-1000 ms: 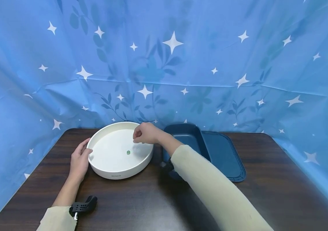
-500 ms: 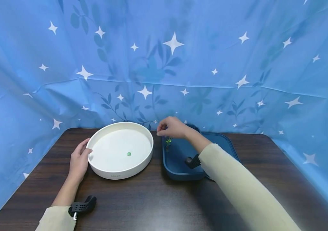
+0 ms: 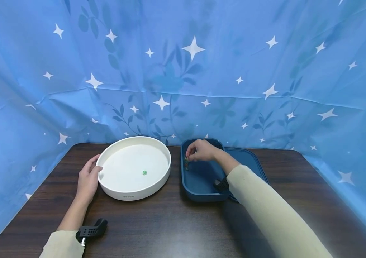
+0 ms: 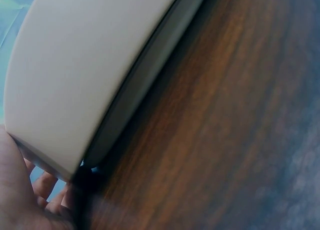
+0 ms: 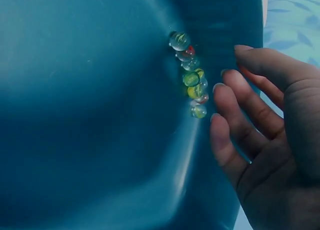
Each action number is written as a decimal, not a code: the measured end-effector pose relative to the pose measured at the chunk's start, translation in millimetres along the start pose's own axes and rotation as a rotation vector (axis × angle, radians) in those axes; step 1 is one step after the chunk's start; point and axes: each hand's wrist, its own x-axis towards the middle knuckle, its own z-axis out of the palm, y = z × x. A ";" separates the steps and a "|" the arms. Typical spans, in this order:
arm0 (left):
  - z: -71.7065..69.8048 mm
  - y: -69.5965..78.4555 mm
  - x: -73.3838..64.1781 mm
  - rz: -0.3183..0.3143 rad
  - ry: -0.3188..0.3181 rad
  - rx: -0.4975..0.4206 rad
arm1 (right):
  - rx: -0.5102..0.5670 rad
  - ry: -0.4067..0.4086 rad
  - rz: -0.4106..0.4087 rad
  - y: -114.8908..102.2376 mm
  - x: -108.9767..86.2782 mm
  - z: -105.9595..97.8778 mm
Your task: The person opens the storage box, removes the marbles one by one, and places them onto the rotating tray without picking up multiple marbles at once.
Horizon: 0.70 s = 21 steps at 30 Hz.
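Marbles (image 5: 191, 78) rowed inside blue box (image 3: 203, 197), 1 green marble (image 3: 144, 172) in white tray (image 3: 124, 157)

The blue box, a deep rectangular container with rounded corners, has at least 8 marbles along the inside of its left wall, packed closely; some overlap, so I cannot tell the exact count. To the left of the box, just beside it, stands the round white tray. Its low wall encloses the green marble, which sits on the side of the tray nearer the box. A flat ribbed blue tray (image 3: 247, 161) lies to the right of the box, its near edge partly hidden behind the box and a sleeve (image 3: 266, 204).

The marbles in the box are glassy and round: several clear, some with yellow or red-orange tints inside, and 1 bright green. The marble in the white tray looks pale green, too small to show more.

The right hand (image 3: 202, 150) is over the left part of the box, near the marbles, with fingers loosely bent and spaced; nothing shows between the fingertips. The left hand (image 3: 87, 179), left of the box beyond the white tray, grips that tray's rim, thumb over the edge and fingers outside.
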 end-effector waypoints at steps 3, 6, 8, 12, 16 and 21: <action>-0.7 0.5 0.0 0.000 0.006 0.007 | 0.009 -0.034 0.017 2.6 1.3 1.5; -1.1 0.6 0.0 0.003 0.009 0.008 | 0.020 -0.076 0.032 5.6 3.5 3.5; -0.7 0.3 -0.6 0.003 0.005 0.006 | 0.024 -0.110 0.039 8.2 4.9 6.0; 0.9 0.1 -1.4 0.000 -0.008 0.000 | 0.024 -0.157 0.064 13.2 6.1 11.0; 1.5 0.1 -0.2 0.007 -0.007 -0.003 | 0.032 -0.167 0.084 15.6 6.7 14.0; -0.1 -0.1 1.0 0.013 0.004 -0.018 | 0.041 -0.160 0.067 15.5 8.0 14.9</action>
